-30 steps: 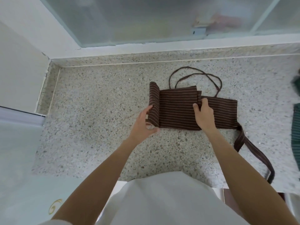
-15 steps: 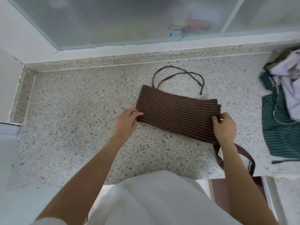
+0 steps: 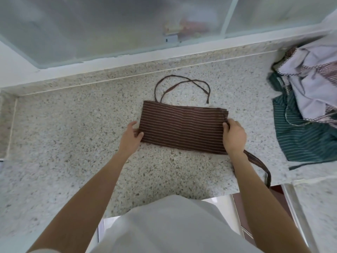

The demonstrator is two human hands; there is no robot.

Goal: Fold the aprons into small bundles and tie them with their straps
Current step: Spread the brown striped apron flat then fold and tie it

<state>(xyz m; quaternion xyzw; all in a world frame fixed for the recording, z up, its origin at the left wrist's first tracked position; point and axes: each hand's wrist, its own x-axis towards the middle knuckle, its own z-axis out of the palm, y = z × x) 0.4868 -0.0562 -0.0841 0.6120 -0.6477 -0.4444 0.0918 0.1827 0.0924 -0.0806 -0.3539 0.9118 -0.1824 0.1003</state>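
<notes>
My fingers (image 3: 225, 127) on the right hand (image 3: 234, 136) curl over the right end of the folded brown striped apron (image 3: 182, 126), pinching its stacked edges; the left hand (image 3: 130, 137) holds the left end, thumb on top, fingers tucked under the fold. The apron lies as a long flat band on the speckled counter (image 3: 73, 136), squarer to me than half a second ago, with both hands at the same ends. A wide strap (image 3: 259, 164) trails from under my right wrist toward the counter's near edge. Beyond the band, thin straps (image 3: 182, 84) loop loosely. Far right, a green striped apron (image 3: 306, 141) lies under a pale heap of cloth (image 3: 310, 88).
</notes>
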